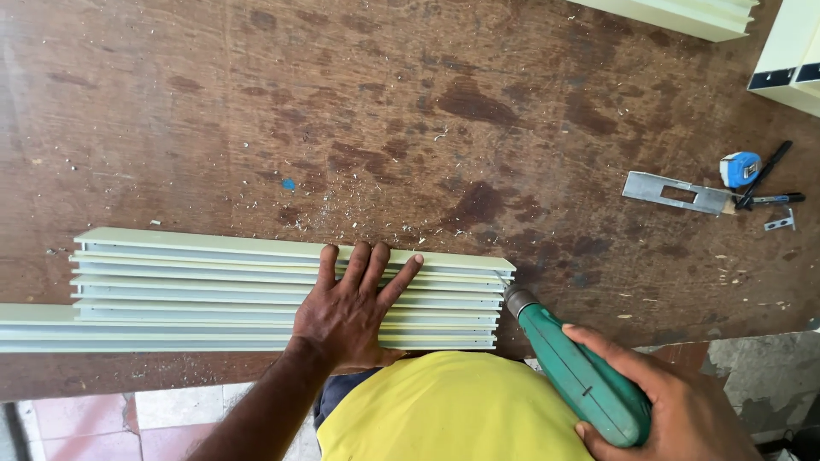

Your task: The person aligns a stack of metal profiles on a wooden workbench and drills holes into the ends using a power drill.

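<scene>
Head view looks straight down on a stained brown counter [410, 111]. The left hand [350, 312] lies flat, fingers [376, 265] spread and released, pressing on a stack of pale green aluminium profiles [196, 290] near the counter's near edge. The right hand [675, 410] has its fingers clenched around a green power drill [581, 376], whose bit touches the right end of the stack. Metal shavings [384, 224] are scattered just beyond the profiles. Well apart to the right lie a flat metal plate [675, 193], a blue tape measure [740, 168] and a black pen [764, 175].
</scene>
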